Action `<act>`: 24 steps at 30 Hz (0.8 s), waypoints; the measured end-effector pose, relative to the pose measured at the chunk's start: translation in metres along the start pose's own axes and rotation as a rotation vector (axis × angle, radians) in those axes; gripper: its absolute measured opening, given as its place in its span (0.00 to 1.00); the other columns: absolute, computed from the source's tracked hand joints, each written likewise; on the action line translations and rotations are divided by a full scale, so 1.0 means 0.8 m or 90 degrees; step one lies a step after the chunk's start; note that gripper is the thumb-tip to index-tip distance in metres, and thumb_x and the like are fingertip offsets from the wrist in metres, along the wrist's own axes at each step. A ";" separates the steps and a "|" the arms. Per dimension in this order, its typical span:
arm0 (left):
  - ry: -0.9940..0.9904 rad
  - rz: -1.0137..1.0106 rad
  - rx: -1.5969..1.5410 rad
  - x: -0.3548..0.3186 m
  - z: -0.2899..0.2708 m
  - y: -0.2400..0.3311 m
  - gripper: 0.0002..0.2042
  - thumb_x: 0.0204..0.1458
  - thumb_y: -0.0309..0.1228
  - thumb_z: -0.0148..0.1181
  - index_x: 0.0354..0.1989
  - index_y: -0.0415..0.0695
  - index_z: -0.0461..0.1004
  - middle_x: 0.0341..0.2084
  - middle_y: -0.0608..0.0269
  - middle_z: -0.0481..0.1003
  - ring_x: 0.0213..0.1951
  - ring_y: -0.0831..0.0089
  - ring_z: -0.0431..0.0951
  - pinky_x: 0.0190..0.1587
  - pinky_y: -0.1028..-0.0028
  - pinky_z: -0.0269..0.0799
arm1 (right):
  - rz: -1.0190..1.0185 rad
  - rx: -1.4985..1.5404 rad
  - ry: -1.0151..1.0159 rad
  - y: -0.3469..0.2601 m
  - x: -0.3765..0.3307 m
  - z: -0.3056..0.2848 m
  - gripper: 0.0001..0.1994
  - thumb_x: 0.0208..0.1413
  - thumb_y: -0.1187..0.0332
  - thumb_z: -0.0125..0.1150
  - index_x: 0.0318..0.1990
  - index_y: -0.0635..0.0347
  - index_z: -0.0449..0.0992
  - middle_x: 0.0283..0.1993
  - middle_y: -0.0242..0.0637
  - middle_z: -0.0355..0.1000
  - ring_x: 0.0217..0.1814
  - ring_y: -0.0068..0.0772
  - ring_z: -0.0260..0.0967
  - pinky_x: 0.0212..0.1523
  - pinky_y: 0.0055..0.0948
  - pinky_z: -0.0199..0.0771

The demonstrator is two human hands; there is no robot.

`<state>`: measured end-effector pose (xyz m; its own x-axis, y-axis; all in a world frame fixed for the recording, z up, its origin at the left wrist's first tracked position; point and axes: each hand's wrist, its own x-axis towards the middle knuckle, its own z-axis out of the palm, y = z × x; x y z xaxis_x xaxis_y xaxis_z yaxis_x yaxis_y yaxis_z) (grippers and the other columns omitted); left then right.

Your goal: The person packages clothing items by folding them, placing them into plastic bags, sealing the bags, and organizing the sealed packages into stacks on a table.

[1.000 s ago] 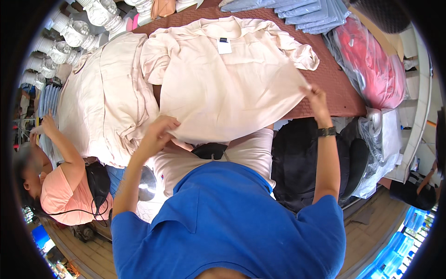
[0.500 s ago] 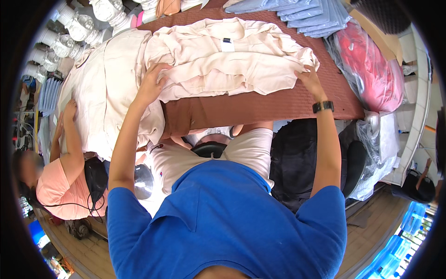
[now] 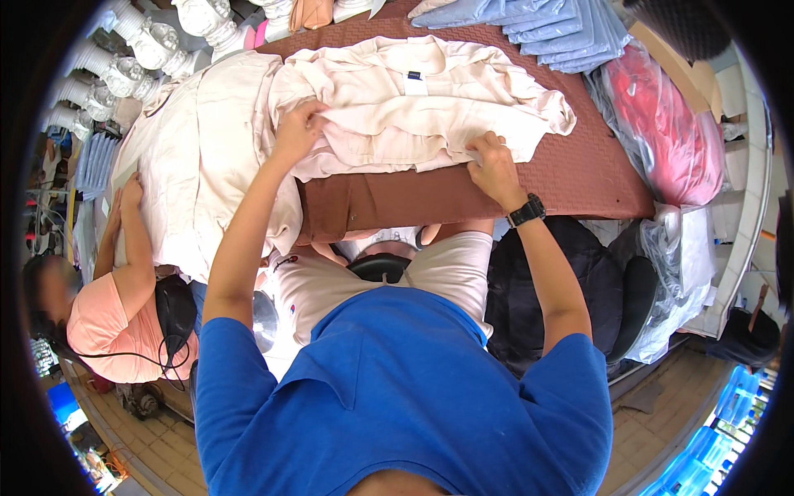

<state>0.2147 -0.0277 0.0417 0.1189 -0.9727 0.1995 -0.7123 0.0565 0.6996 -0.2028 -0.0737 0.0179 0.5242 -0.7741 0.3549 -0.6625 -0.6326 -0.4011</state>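
A brown bench [image 3: 463, 194] is carrying a cream shirt [image 3: 413, 107] across its middle, cream garments [image 3: 198, 157] draping over its left edge, and folded blue cloths [image 3: 538, 21] lying at its far edge.

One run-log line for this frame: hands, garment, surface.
left hand: gripping cream shirt | right hand: pinching shirt's near edge | shirt: partly folded on brown table | cream pile: at left

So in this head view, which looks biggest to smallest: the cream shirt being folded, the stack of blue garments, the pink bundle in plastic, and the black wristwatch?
1. cream shirt, spread widest across the brown table
2. and 3. stack of blue garments and pink bundle in plastic: they look alike, and the rim bends both, so no ranking
4. black wristwatch, by far the smallest
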 end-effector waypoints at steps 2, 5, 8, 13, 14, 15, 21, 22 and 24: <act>0.044 0.056 -0.026 0.012 -0.011 0.009 0.11 0.51 0.18 0.55 0.43 0.37 0.77 0.38 0.48 0.81 0.38 0.50 0.80 0.45 0.60 0.75 | 0.027 -0.034 0.003 0.024 0.000 -0.007 0.10 0.46 0.77 0.60 0.39 0.60 0.77 0.43 0.47 0.73 0.46 0.56 0.71 0.47 0.49 0.74; 0.116 0.227 0.182 0.020 -0.049 0.043 0.11 0.51 0.14 0.51 0.40 0.36 0.77 0.37 0.43 0.79 0.41 0.48 0.80 0.45 0.58 0.74 | 0.081 -0.101 0.034 0.040 0.007 -0.033 0.08 0.48 0.77 0.57 0.37 0.62 0.77 0.39 0.49 0.75 0.44 0.57 0.74 0.45 0.50 0.76; 0.068 0.224 0.354 0.022 -0.068 0.009 0.10 0.49 0.13 0.51 0.37 0.35 0.75 0.34 0.42 0.78 0.41 0.48 0.80 0.44 0.57 0.73 | 0.186 0.106 0.009 0.055 0.022 -0.072 0.08 0.53 0.75 0.54 0.40 0.64 0.75 0.39 0.53 0.77 0.45 0.57 0.76 0.43 0.50 0.76; 0.006 0.032 0.155 0.029 -0.090 0.014 0.11 0.45 0.11 0.50 0.36 0.34 0.75 0.32 0.45 0.78 0.37 0.51 0.79 0.43 0.57 0.74 | 0.127 -0.035 0.121 0.083 0.051 -0.142 0.08 0.60 0.72 0.54 0.46 0.59 0.72 0.40 0.55 0.77 0.47 0.60 0.75 0.42 0.52 0.74; -0.006 0.000 0.148 0.032 -0.096 0.016 0.12 0.45 0.10 0.50 0.36 0.34 0.76 0.32 0.46 0.77 0.37 0.51 0.79 0.43 0.57 0.74 | 0.128 -0.041 0.118 0.091 0.052 -0.153 0.08 0.60 0.72 0.54 0.46 0.58 0.72 0.41 0.55 0.77 0.47 0.60 0.75 0.42 0.52 0.74; 0.003 0.071 0.140 0.035 -0.103 0.009 0.12 0.44 0.10 0.51 0.35 0.34 0.76 0.32 0.47 0.77 0.36 0.52 0.79 0.43 0.58 0.74 | 0.123 -0.044 0.115 0.099 0.058 -0.165 0.08 0.60 0.71 0.55 0.46 0.57 0.72 0.41 0.54 0.78 0.47 0.60 0.75 0.42 0.52 0.74; -0.021 0.301 0.280 0.038 -0.115 0.006 0.11 0.42 0.12 0.53 0.31 0.35 0.80 0.36 0.53 0.78 0.43 0.54 0.77 0.51 0.62 0.73 | 0.074 -0.114 0.087 0.148 0.067 -0.191 0.08 0.59 0.71 0.59 0.46 0.60 0.73 0.38 0.53 0.78 0.42 0.60 0.76 0.40 0.50 0.74; -0.031 0.308 0.300 0.038 -0.118 0.006 0.11 0.41 0.12 0.53 0.31 0.36 0.80 0.38 0.54 0.78 0.45 0.55 0.76 0.52 0.63 0.72 | 0.078 -0.119 0.085 0.156 0.066 -0.195 0.09 0.59 0.71 0.59 0.45 0.61 0.73 0.37 0.53 0.78 0.40 0.59 0.77 0.40 0.49 0.74; -0.088 0.289 0.379 0.032 -0.125 0.005 0.10 0.41 0.14 0.54 0.31 0.36 0.80 0.40 0.54 0.78 0.47 0.55 0.75 0.54 0.64 0.72 | 0.098 -0.081 0.096 0.159 0.066 -0.199 0.08 0.60 0.72 0.60 0.45 0.62 0.74 0.36 0.51 0.78 0.36 0.51 0.79 0.37 0.44 0.76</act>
<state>0.2841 -0.0300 0.1186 -0.3351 -0.9043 0.2643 -0.9279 0.3654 0.0737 -0.3445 -0.1912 0.1203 0.3324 -0.8428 0.4234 -0.7956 -0.4916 -0.3540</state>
